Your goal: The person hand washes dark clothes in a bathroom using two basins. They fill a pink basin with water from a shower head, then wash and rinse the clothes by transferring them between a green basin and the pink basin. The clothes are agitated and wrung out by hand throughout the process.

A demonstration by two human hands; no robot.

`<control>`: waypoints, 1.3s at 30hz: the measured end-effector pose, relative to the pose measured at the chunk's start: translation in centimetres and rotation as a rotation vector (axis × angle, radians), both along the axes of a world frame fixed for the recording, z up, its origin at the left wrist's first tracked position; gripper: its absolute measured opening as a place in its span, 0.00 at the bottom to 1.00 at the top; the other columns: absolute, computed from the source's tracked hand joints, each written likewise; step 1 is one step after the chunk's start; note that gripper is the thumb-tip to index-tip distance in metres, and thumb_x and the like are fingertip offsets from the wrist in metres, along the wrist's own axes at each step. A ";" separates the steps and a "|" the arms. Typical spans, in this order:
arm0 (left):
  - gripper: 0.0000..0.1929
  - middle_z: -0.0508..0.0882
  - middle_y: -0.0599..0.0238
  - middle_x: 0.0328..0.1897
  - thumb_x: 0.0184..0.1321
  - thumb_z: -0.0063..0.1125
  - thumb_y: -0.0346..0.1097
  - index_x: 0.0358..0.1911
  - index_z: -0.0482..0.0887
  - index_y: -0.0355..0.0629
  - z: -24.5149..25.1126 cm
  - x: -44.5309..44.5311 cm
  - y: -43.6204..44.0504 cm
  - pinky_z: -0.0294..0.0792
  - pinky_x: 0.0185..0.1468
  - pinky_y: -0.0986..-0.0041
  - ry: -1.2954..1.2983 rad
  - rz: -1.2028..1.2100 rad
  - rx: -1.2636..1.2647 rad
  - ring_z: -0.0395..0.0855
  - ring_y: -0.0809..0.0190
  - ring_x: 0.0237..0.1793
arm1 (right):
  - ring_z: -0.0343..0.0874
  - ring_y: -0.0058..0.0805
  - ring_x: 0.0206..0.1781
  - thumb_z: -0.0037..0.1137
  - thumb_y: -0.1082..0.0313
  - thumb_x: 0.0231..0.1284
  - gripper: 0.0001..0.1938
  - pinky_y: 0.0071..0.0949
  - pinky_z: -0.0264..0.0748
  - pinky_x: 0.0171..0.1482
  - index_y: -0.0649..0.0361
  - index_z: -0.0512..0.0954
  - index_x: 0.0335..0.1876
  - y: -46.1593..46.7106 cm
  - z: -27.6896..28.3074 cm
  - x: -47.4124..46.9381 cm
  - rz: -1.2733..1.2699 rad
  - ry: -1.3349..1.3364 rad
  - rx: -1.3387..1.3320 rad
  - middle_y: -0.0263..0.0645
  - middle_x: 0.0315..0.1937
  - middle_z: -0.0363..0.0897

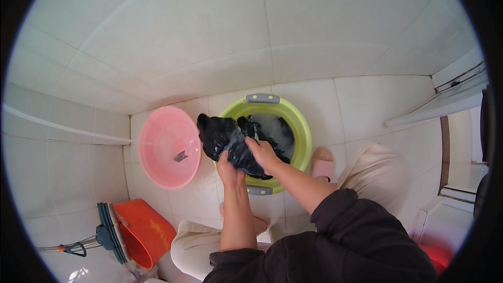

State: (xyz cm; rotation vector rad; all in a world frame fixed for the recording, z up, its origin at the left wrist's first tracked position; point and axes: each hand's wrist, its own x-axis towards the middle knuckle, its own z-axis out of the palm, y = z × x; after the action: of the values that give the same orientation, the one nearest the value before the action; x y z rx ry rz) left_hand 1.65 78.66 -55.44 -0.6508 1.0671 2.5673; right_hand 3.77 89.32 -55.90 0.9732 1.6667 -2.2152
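A bunched, wet black garment [220,135] is held up between my two hands, over the left side of a lime-green plastic basin [303,141]. My left hand [229,168] grips its lower edge, thumb on top. On the other side, my right hand [262,153] has the cloth between thumb and fingers, which are partly hidden. Whitish suds streak the cloth. Inside the green basin, more dark fabric [283,135] lies in cloudy, soapy water [265,122]. Grey grips mark the basin's far and near rims.
Left of the green basin stands a pink basin [169,182], a stream of water falling into it and a small dark patch inside. An orange bucket [151,228] and a mop [112,232] are at lower left. A tiled wall [196,39] rises behind; a door [436,106] is at right.
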 end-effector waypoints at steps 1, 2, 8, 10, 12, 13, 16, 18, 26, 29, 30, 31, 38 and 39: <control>0.18 0.79 0.54 0.45 0.53 0.44 0.29 0.49 0.72 0.32 -0.7 -0.1 -0.6 0.73 0.49 0.64 -0.007 -0.013 -0.019 0.80 0.54 0.43 | 0.78 0.38 0.30 0.46 0.47 0.57 0.26 0.35 0.70 0.35 0.71 0.76 0.36 -0.4 0.0 0.0 -0.052 -0.045 -0.167 0.46 0.27 0.77; 0.19 0.79 0.54 0.45 0.52 0.44 0.28 0.48 0.72 0.31 -1.5 -0.3 -1.2 0.73 0.49 0.64 -0.015 -0.026 -0.038 0.80 0.54 0.42 | 0.75 0.30 0.30 0.46 0.52 0.57 0.23 0.32 0.71 0.34 0.71 0.75 0.37 -0.3 0.1 0.2 -0.030 -0.149 -0.304 0.41 0.29 0.75; 0.18 0.80 0.54 0.40 0.49 0.46 0.28 0.45 0.74 0.30 -2.6 -1.4 -1.8 0.74 0.46 0.66 -0.065 -0.099 -0.054 0.81 0.54 0.40 | 0.77 0.32 0.38 0.47 0.49 0.56 0.22 0.29 0.74 0.41 0.63 0.74 0.44 1.0 -2.1 0.5 0.047 -0.148 -0.656 0.40 0.38 0.77; 0.18 0.80 0.54 0.41 0.50 0.47 0.29 0.46 0.74 0.32 -1.5 -1.3 -2.5 0.74 0.47 0.66 -0.145 -0.166 0.020 0.81 0.54 0.40 | 0.75 0.29 0.49 0.50 0.35 0.50 0.32 0.31 0.71 0.49 0.57 0.72 0.51 3.2 -1.7 0.6 0.215 -0.177 -0.895 0.39 0.48 0.75; 0.19 0.80 0.53 0.43 0.51 0.49 0.30 0.49 0.73 0.35 -0.1 -1.2 -2.6 0.74 0.48 0.66 -0.257 -0.265 0.165 0.80 0.54 0.42 | 0.70 0.30 0.57 0.44 0.24 0.43 0.42 0.38 0.67 0.56 0.54 0.70 0.56 3.8 -2.5 0.9 0.201 -0.233 -0.968 0.39 0.54 0.72; 0.19 0.80 0.54 0.44 0.52 0.51 0.33 0.50 0.73 0.36 0.6 -0.9 -2.5 0.74 0.48 0.66 -0.253 -0.312 0.223 0.80 0.54 0.42 | 0.70 0.31 0.57 0.43 0.25 0.44 0.42 0.39 0.66 0.57 0.54 0.70 0.56 3.1 -2.6 0.6 0.111 -0.112 -0.949 0.39 0.54 0.72; 0.25 0.80 0.57 0.46 0.54 0.58 0.46 0.52 0.73 0.39 1.0 1.1 -0.8 0.73 0.49 0.66 -0.284 -0.295 0.274 0.80 0.55 0.43 | 0.73 0.33 0.53 0.51 0.36 0.51 0.34 0.39 0.69 0.55 0.57 0.70 0.55 1.9 -3.6 -1.4 -0.054 0.144 -1.212 0.43 0.52 0.72; 0.27 0.81 0.57 0.44 0.53 0.60 0.50 0.51 0.73 0.39 0.6 1.8 -0.9 0.74 0.47 0.65 -0.411 -0.359 0.303 0.81 0.56 0.40 | 0.75 0.32 0.49 0.59 0.46 0.50 0.29 0.35 0.72 0.51 0.57 0.70 0.54 2.7 -4.6 -2.7 -0.044 0.064 -0.997 0.43 0.50 0.74; 0.27 0.83 0.56 0.39 0.42 0.67 0.43 0.45 0.75 0.35 -0.7 1.4 0.0 0.72 0.42 0.68 0.169 -0.694 -0.901 0.82 0.55 0.37 | 0.78 0.42 0.43 0.64 0.63 0.41 0.24 0.37 0.74 0.45 0.60 0.73 0.48 2.4 -2.2 -4.8 0.338 0.202 0.395 0.50 0.40 0.78; 0.34 0.82 0.48 0.37 0.35 0.69 0.51 0.44 0.74 0.33 0.7 1.4 1.4 0.72 0.43 0.67 0.093 -0.853 -1.409 0.82 0.50 0.37 | 0.76 0.48 0.45 0.61 0.59 0.41 0.23 0.41 0.73 0.47 0.57 0.74 0.47 2.1 -1.4 -4.3 0.427 0.079 0.728 0.54 0.39 0.77; 0.41 0.83 0.49 0.37 0.33 0.67 0.55 0.51 0.68 0.37 1.5 1.0 1.9 0.71 0.45 0.63 0.026 -0.973 -1.507 0.80 0.45 0.41 | 0.75 0.50 0.45 0.60 0.58 0.42 0.22 0.43 0.72 0.47 0.56 0.75 0.46 2.1 -0.8 -4.1 0.427 0.030 0.768 0.55 0.39 0.77; 0.47 0.81 0.47 0.41 0.33 0.69 0.52 0.58 0.59 0.38 2.4 1.1 2.0 0.70 0.48 0.64 -0.017 -0.949 -1.506 0.79 0.45 0.44 | 0.76 0.49 0.45 0.59 0.55 0.43 0.24 0.42 0.73 0.47 0.57 0.73 0.48 2.1 -0.3 -3.9 0.440 -0.009 0.805 0.53 0.38 0.78; 0.37 0.77 0.62 0.47 0.44 0.66 0.28 0.60 0.61 0.44 0.5 1.4 -1.0 0.72 0.48 0.71 0.000 -0.584 -0.220 0.78 0.63 0.44 | 0.52 0.33 0.68 0.60 0.48 0.49 0.44 0.28 0.51 0.66 0.55 0.50 0.69 4.6 1.2 -3.8 0.530 0.230 -0.052 0.46 0.67 0.51; 0.34 0.78 0.62 0.46 0.45 0.64 0.29 0.59 0.63 0.44 1.7 1.2 -1.3 0.73 0.47 0.71 -0.117 -0.582 -0.035 0.79 0.62 0.43 | 0.50 0.31 0.69 0.60 0.49 0.49 0.43 0.27 0.50 0.66 0.54 0.51 0.69 5.8 1.5 -3.7 0.561 0.268 -0.104 0.44 0.68 0.48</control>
State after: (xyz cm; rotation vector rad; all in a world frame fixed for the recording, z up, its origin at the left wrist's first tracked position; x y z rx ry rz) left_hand 2.86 77.40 -53.76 -0.4118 1.0723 1.9914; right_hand 0.05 95.13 -54.37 0.1456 1.6438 -2.0667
